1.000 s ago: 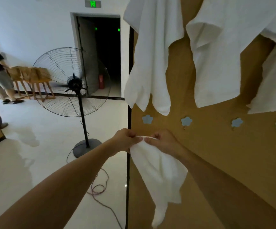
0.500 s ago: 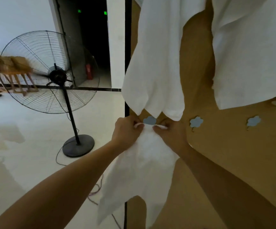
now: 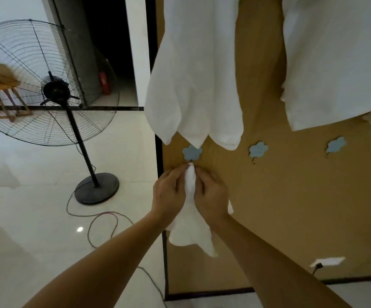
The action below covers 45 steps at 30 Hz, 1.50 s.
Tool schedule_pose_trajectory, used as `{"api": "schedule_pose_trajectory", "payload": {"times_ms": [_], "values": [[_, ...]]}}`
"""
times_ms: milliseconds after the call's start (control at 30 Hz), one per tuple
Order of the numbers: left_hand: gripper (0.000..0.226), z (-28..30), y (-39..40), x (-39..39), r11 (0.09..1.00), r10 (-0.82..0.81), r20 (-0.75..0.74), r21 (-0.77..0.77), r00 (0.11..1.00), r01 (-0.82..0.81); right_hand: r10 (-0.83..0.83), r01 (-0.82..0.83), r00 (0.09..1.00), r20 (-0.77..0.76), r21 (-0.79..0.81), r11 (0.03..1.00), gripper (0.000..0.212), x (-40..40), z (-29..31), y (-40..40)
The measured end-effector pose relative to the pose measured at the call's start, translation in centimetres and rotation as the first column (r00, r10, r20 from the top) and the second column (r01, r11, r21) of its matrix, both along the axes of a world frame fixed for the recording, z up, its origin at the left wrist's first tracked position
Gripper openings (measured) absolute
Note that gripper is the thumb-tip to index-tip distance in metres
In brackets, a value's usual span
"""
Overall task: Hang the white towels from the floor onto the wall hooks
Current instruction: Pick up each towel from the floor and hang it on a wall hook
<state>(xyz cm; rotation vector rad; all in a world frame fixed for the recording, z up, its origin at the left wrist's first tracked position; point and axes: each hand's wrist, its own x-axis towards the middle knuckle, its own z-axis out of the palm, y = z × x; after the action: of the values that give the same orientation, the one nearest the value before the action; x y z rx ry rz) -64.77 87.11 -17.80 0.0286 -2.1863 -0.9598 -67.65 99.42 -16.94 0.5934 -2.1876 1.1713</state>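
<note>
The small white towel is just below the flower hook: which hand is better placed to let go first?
Probably the left hand. Both hands pinch the small white towel under the blue flower hook, but the right hand lies against the wall and can steady it.

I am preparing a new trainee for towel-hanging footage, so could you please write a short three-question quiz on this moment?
1. True or false: both hands grip the small white towel.
2. Which blue flower hook is the towel's top held just under? A) the leftmost hook B) the middle hook C) the right hook
3. Fill in: on the floor to the left stands a black pedestal ____.

Key: 1 true: the left hand and right hand pinch it. 2 A. 3 fan.
</note>
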Motion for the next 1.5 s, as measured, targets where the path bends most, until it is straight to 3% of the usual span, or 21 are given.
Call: {"api": "schedule_pose_trajectory", "payload": {"times_ms": [167, 267, 400, 533, 667, 833, 933, 1100, 1200, 1367, 1500], "values": [[0.038, -0.9, 1.1, 0.7, 0.996, 0.086, 0.056, -0.036, 0.995, -0.084, -0.202, 0.217, 0.976, -0.08, 0.268, 0.939, 0.023, 1.1, -1.8, 0.5], [0.04, -0.8, 0.9, 1.3, 0.97, 0.179, 0.014, -0.169, 0.984, -0.174, -0.183, 0.191, 0.981, -0.061, 0.406, 0.894, 0.033, 1.5, -2.4, 0.8], [0.041, -0.8, 1.3, 1.8, 0.885, 0.304, -0.057, -0.353, 0.951, -0.304, 0.09, -0.115, 0.98, 0.175, 0.136, 0.984, 0.03, 1.8, -3.0, 0.9], [0.031, -1.6, 1.7, 2.3, 0.907, 0.302, 0.006, -0.308, 0.953, -0.286, 0.194, -0.175, 0.946, 0.258, -0.094, 0.98, 0.028, 2.3, -3.6, 0.6], [0.032, -3.6, 1.6, 2.8, 0.955, 0.266, 0.158, -0.181, 0.951, -0.237, 0.163, -0.148, 0.931, 0.325, -0.071, 0.986, 0.036, 2.0, -4.3, 0.7], [0.029, -5.2, 2.7, 2.8, 0.904, 0.389, 0.196, -0.269, 0.9, -0.332, 0.101, -0.107, 0.949, 0.299, 0.002, 0.994, 0.045, 1.6, -5.0, 0.9], [0.034, -5.7, 3.5, 2.6, 0.914, 0.339, 0.206, -0.301, 0.918, -0.27, 0.12, -0.125, 0.929, 0.351, -0.009, 0.992, 0.061, 1.7, -5.8, 0.8], [0.034, -6.7, 3.9, 2.7, 0.985, 0.171, 0.307, -0.017, 0.936, -0.175, 0.068, -0.071, 0.906, 0.418, -0.009, 0.997, 0.079, 2.1, -7.7, 0.6], [0.032, -7.5, 3.5, 2.4, 0.989, 0.13, 0.309, 0.025, 0.942, -0.145, 0.049, -0.061, 0.908, 0.417, 0.016, 0.998, 0.086, 2.3, -8.7, 0.5], [0.032, -8.3, 2.9, 1.7, 0.989, 0.074, 0.304, 0.101, 0.95, -0.109, 0.059, -0.044, 0.863, 0.503, -0.041, 0.998, 0.079, 2.5, -9.3, 0.1], [0.021, -8.8, 1.7, 1.3, 0.998, 0.027, 0.259, 0.051, 0.966, -0.041, 0.131, -0.051, 0.812, 0.569, -0.155, 0.987, 0.052, 2.4, -9.3, -0.3]]}}
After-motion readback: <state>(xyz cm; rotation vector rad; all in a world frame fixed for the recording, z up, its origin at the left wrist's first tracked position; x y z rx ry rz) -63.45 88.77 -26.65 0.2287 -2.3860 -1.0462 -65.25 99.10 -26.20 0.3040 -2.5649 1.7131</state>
